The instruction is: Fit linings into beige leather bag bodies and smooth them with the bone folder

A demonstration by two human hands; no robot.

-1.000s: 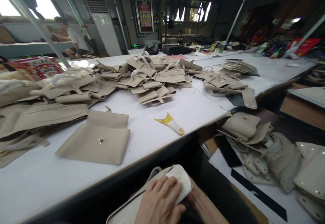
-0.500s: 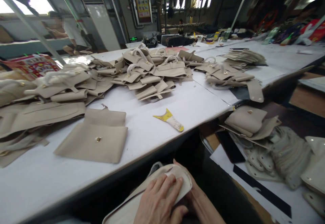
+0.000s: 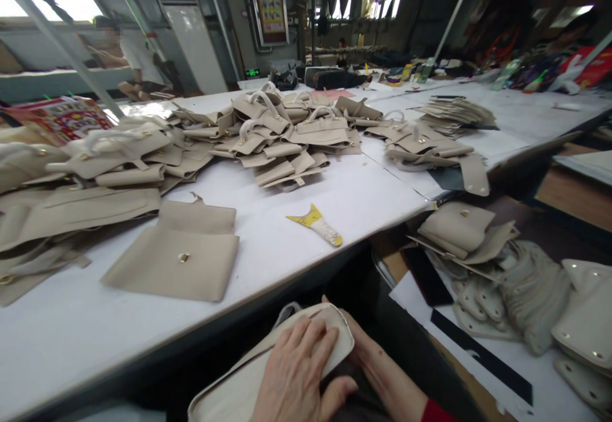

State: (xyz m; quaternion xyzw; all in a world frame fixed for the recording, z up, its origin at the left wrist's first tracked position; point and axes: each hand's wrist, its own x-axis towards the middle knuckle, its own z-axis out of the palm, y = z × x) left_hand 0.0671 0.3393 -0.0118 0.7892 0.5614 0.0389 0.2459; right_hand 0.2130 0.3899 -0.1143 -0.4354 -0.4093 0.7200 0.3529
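Left hand (image 3: 299, 364) lies half-spread on a bag (image 3: 227, 384); right hand (image 3: 358, 339) behind its end, grip I can't tell

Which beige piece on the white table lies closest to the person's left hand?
The flat piece with a gold clasp, left of the yellow-and-white object, near the table edge. The others lie heaped or stacked farther away.

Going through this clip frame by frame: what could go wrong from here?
The pale beige piece is off the table, with the left hand on top and the right hand partly hidden behind it; it might slip if the hold loosens.

The yellow-and-white tool lies near the table's front edge, so a stray arm could knock it off.

The beige pieces in the pile overlap loosely; their handles might snag.
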